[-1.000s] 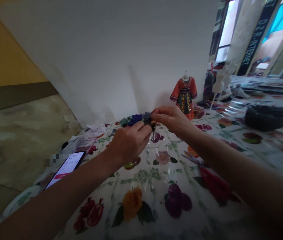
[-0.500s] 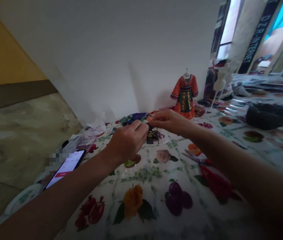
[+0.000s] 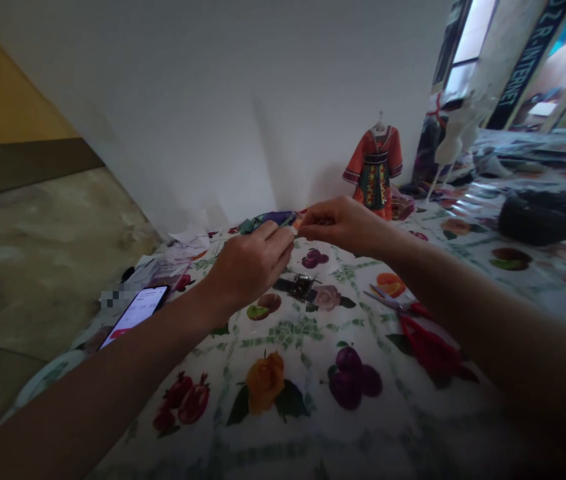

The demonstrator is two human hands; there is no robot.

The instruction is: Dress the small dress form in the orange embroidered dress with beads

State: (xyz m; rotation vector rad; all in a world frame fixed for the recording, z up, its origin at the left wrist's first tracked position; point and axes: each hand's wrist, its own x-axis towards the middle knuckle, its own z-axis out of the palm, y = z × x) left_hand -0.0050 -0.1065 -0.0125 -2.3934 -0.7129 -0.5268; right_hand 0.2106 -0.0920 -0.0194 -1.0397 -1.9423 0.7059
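Note:
My left hand [image 3: 253,263] is closed, its fingertips close to those of my right hand [image 3: 345,223]. The thumb and fingers of my right hand are pinched together. Whatever lies between the fingertips is too small and blurred to name; a bit of orange shows there. Just beyond the hands lies folded blue and green fabric [image 3: 275,218] by the wall. Below them, a dark strip with a shiny beaded piece [image 3: 301,285] rests on the tablecloth, touched by neither hand.
A floral plastic tablecloth [image 3: 293,373] covers the table. Scissors [image 3: 387,300] with red handles lie by my right forearm. A lit phone [image 3: 135,313] is at the left. Behind stand a small red dress [image 3: 375,163] and white mini mannequins [image 3: 450,143]; a black bowl-like object [image 3: 547,217] sits right.
The dark beaded piece, earlier at my fingers, now lies on the tablecloth below them. Both hands have come slightly farther up in view, toward the folded fabric.

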